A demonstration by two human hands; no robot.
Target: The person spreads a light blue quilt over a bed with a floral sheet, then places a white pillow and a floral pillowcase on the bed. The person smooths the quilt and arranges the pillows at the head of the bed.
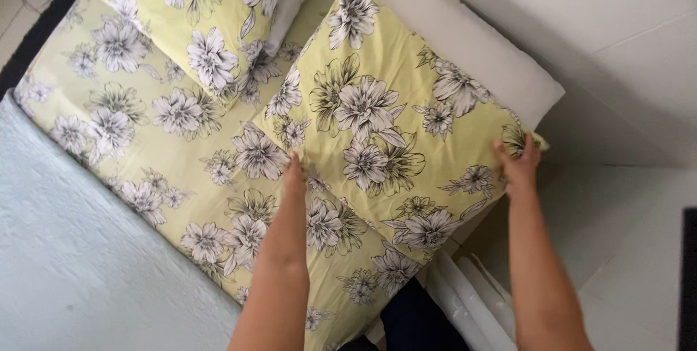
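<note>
Your left hand (295, 171) and right hand (518, 161) each pinch an opposite corner of the floral pillow (388, 119) at frame centre, spreading the grip wide so it lies square on the bed (145, 148).

Yellow pillow (385, 104) with grey and white flower print, lying flat and turned cornerwise on the matching bed sheet (167, 148), partly over a plain white pillow (472, 53)

A bed (181, 169) is covered by a yellow floral sheet (152, 155). Two matching floral pillows (385, 104) (196, 2) are laid on it, a plain white pillow (465, 39) apparently tucked beneath one. A pale quilted blanket (80, 249) is spread alongside.
</note>
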